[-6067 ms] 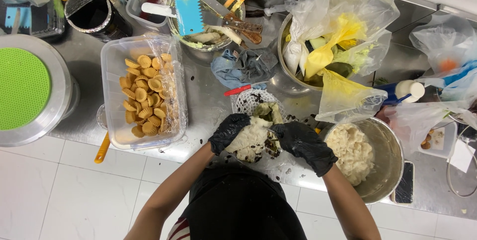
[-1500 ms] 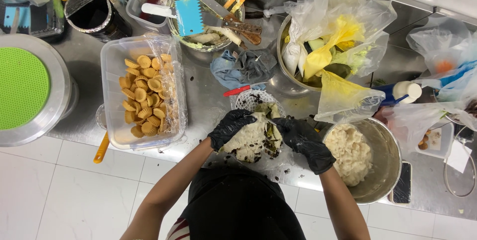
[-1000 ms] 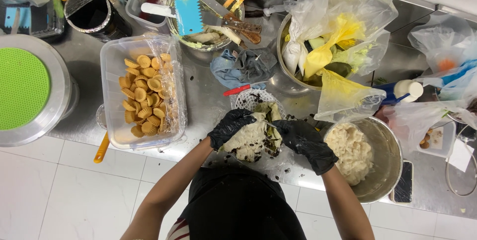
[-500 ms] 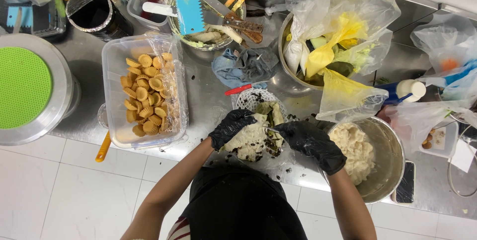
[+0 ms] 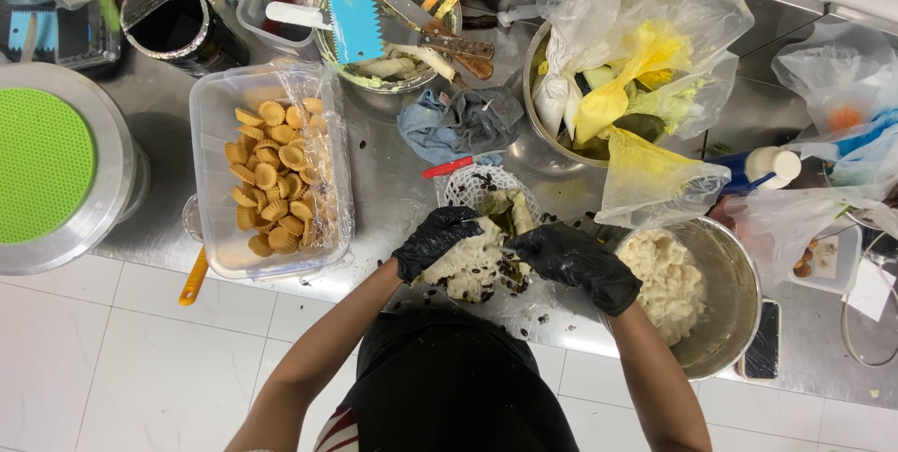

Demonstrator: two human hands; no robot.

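Both my hands wear black gloves and meet over a pale lump of dough [image 5: 475,260] flecked with dark bits and a green patch, held above the steel counter. My left hand [image 5: 434,239] grips the lump's left side. My right hand [image 5: 572,263] presses on its right side, fingers curled around it. Under the lump sits a small white mesh strainer [image 5: 470,186] with a red handle. A steel bowl [image 5: 728,269] of pale crumbly mixture stands just right of my right hand.
A clear plastic tub [image 5: 210,171] of small fluted tart shells stands at left. A round steel container with a green mat [image 5: 42,167] is far left. Behind are a glass bowl with a blue scraper [image 5: 355,23], crumpled cloths [image 5: 463,124], a bowl of piping bags [image 5: 627,87], and plastic bags at right.
My right hand dipped toward the steel bowl half a second ago and has come back onto the dough lump. My left hand kept its grip throughout.
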